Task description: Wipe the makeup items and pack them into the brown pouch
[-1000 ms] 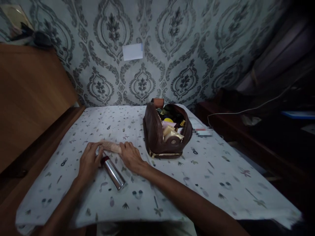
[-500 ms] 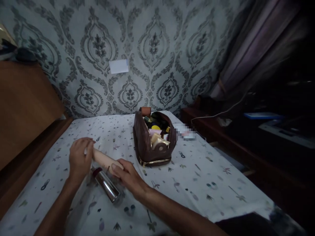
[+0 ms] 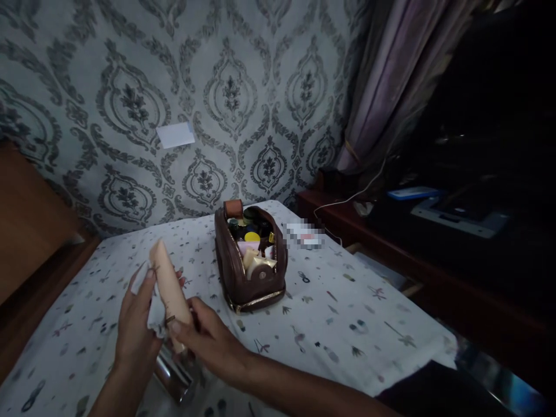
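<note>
A peach-coloured squeeze tube (image 3: 169, 284) is tilted between my hands, its flat end up. My right hand (image 3: 208, 336) grips its lower end, thumb on the front. My left hand (image 3: 136, 318) holds a crumpled white cloth (image 3: 156, 310) against the tube's left side; some of its fingers are hidden behind the tube. Below my hands a shiny silver cylindrical bottle (image 3: 174, 373) lies on the patterned sheet, partly covered by them. Ahead and to the right stands an open brown toiletry bag (image 3: 230, 278), unzipped and filled with tubes, jars and packets.
The white patterned sheet (image 3: 339, 336) covers the surface under everything. A blurred-out item (image 3: 304, 234) lies right of the bag. Along the right runs a dark wooden desk (image 3: 391, 272) with a cable (image 3: 347, 200). A wooden panel (image 3: 30, 226) stands at the left, a patterned wall (image 3: 174, 75) behind.
The tube has turned from lying nearly level to standing steeply, flat end up. The white cloth in my left hand now shows against its side. The view has swung right.
</note>
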`<control>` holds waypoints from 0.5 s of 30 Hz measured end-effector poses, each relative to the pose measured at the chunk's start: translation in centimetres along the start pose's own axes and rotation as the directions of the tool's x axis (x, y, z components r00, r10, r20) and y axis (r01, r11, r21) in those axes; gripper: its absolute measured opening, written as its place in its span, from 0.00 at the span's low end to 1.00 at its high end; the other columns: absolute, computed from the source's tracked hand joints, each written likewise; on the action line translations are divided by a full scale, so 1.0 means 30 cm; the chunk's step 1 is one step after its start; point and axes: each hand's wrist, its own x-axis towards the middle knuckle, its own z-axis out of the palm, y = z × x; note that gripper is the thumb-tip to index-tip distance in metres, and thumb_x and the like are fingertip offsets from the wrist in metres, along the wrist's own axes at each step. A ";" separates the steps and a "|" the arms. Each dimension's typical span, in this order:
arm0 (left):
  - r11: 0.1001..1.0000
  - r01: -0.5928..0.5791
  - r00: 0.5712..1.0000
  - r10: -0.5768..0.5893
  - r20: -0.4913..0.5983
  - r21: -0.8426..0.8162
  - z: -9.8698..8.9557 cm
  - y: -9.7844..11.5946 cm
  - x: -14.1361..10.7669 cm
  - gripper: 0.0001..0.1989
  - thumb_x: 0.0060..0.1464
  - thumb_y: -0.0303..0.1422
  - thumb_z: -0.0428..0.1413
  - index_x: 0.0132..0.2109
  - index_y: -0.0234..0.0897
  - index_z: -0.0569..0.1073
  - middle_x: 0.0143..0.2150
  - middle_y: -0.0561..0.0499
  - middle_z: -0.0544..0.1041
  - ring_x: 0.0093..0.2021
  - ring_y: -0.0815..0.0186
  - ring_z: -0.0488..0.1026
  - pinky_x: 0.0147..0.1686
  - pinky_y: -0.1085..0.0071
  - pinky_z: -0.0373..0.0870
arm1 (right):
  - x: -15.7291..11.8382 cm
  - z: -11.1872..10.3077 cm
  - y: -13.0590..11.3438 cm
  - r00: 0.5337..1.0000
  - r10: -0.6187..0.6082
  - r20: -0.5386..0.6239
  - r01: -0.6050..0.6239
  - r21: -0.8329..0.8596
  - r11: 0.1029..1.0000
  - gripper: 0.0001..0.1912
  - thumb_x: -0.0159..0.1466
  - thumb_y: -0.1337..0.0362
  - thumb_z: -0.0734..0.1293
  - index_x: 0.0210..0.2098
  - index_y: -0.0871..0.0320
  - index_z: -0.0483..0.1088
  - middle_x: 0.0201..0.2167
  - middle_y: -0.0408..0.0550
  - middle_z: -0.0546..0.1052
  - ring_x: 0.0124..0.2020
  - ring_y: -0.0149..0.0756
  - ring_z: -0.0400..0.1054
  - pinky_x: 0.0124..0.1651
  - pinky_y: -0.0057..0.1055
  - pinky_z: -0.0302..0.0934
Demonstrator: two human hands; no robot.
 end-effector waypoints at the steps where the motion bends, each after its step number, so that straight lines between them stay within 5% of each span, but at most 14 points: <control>1: 1.000 0.000 1.000 0.000 0.017 0.003 0.015 0.004 0.001 0.23 0.54 0.44 0.60 0.54 0.39 0.74 0.33 0.48 0.81 0.35 0.56 0.81 0.32 0.65 0.80 | -0.004 -0.017 -0.019 1.000 -0.016 0.001 0.016 -0.058 0.998 0.27 0.57 0.40 0.68 0.40 0.56 0.64 0.30 0.39 0.67 0.30 0.29 0.62 0.29 0.24 0.56; 9: 0.991 -0.126 0.960 0.133 0.246 -0.045 0.229 0.087 0.005 0.25 0.50 0.45 0.64 0.54 0.41 0.73 0.36 0.50 0.80 0.36 0.59 0.80 0.36 0.67 0.79 | 0.016 -0.179 -0.254 0.988 -0.140 -0.057 0.124 -0.229 0.966 0.24 0.58 0.44 0.70 0.37 0.60 0.70 0.31 0.42 0.71 0.32 0.30 0.63 0.30 0.24 0.56; 15: 0.952 -0.304 0.824 0.240 0.513 0.044 0.409 0.113 0.164 0.25 0.50 0.46 0.62 0.51 0.35 0.73 0.35 0.49 0.79 0.36 0.57 0.79 0.38 0.64 0.78 | 0.011 -0.354 -0.467 0.971 -0.177 -0.158 0.148 -0.182 0.972 0.14 0.61 0.58 0.68 0.42 0.63 0.71 0.33 0.45 0.74 0.29 0.28 0.66 0.28 0.23 0.60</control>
